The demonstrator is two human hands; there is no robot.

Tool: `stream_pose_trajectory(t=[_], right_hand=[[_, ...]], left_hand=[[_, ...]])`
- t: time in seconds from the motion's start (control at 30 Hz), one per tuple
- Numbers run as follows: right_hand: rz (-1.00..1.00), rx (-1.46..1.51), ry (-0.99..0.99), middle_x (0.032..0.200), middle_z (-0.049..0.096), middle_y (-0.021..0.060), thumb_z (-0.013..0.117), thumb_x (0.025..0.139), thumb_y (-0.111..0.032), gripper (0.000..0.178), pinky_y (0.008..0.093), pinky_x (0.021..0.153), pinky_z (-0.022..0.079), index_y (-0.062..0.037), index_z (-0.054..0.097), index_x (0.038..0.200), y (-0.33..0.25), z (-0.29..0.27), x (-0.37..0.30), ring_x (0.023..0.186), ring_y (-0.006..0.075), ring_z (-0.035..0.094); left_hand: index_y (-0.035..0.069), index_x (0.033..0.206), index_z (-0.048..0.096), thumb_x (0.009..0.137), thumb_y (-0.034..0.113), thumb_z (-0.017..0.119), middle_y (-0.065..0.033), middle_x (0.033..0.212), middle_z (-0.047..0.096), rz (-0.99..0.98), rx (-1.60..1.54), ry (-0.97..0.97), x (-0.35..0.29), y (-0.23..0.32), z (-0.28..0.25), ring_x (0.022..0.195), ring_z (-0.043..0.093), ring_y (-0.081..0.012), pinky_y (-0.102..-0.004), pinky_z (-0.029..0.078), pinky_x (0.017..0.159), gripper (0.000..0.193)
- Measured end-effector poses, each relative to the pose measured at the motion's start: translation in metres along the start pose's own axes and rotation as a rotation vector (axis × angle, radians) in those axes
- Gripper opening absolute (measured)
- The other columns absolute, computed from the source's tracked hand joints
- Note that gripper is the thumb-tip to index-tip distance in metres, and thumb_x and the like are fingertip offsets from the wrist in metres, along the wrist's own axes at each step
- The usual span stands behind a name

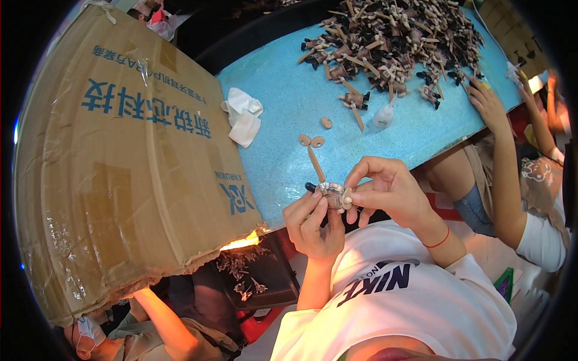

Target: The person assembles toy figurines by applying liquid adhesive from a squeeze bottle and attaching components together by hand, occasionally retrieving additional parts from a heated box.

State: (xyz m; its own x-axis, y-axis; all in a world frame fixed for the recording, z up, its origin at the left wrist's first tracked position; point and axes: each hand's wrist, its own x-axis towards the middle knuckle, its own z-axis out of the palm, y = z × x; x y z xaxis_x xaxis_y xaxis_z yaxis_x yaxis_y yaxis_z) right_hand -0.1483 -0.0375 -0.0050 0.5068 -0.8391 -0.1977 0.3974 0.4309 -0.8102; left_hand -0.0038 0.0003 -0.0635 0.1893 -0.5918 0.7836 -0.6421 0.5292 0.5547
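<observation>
My left hand (314, 227) is closed around a small toy figure (332, 194) with a brownish body and a black end, held over the table's near edge. A long tan blade-shaped part (315, 164) sticks up from it. The thumb and fingers of my right hand (385, 188) pinch a pale tan disc-like piece (347, 198) against the figure's right end; my fingers partly hide where the two meet. Beyond my hands, two tan oval pieces with holes (311, 141) lie side by side, and another tan piece (326, 123) rests farther back.
A big pile of similar figures (397, 48) covers the blue table's far side. Nearer are a small translucent bottle (383, 115) and crumpled white tissue (242, 116). A tall cardboard box (132, 162) stands at left. A co-worker's hand (486, 102) rests at the table's right edge.
</observation>
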Motion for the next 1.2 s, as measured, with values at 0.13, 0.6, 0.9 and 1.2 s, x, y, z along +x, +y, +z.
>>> stream_pose_trajectory(t=[0.13,0.6,0.9,1.2], right_hand=[[0.033,0.026,-0.016,0.08,0.063,0.0135,0.06,0.081,-0.003,0.012,0.025,0.056,0.055,0.0048,0.052,0.086,0.003,-0.003,0.004,0.065,0.0169,0.064],[0.003,0.003,0.033,0.08,0.063,0.0144,0.059,0.08,0.001,0.011,0.0266,0.058,0.055,0.0038,0.049,0.084,0.001,0.002,-0.002,0.066,0.0178,0.065],[-0.041,-0.008,0.071,0.086,0.058,0.0124,0.057,0.078,0.006,0.017,0.0276,0.06,0.057,0.0053,0.048,0.093,0.0,0.005,-0.006,0.07,0.0204,0.065],[-0.151,-0.116,0.031,0.097,0.056,0.0121,0.056,0.081,0.006,0.021,0.0258,0.069,0.057,0.0071,0.049,0.101,-0.001,0.004,-0.012,0.087,0.0185,0.062]], left_hand=[[0.005,0.097,0.055,0.069,-0.003,0.071,-0.0084,0.093,0.055,0.061,0.055,-0.021,0.005,-0.002,-0.003,0.083,0.057,-0.0229,-0.0309,0.049,0.069,0.034],[0.004,0.094,0.056,0.067,-0.006,0.071,-0.0089,0.094,0.054,0.168,0.035,-0.086,0.017,-0.003,-0.007,0.081,0.058,-0.0261,-0.0318,0.05,0.066,0.032],[-0.001,0.108,0.059,0.065,-0.013,0.057,-0.0215,0.118,0.047,-0.243,-0.361,-0.169,0.017,0.005,-0.01,0.101,0.055,-0.0304,-0.034,0.05,0.078,0.044],[-0.003,0.109,0.06,0.062,-0.01,0.061,-0.0236,0.118,0.047,-0.184,-0.321,-0.234,0.03,0.018,-0.016,0.092,0.06,-0.0257,-0.0294,0.05,0.075,0.047]])
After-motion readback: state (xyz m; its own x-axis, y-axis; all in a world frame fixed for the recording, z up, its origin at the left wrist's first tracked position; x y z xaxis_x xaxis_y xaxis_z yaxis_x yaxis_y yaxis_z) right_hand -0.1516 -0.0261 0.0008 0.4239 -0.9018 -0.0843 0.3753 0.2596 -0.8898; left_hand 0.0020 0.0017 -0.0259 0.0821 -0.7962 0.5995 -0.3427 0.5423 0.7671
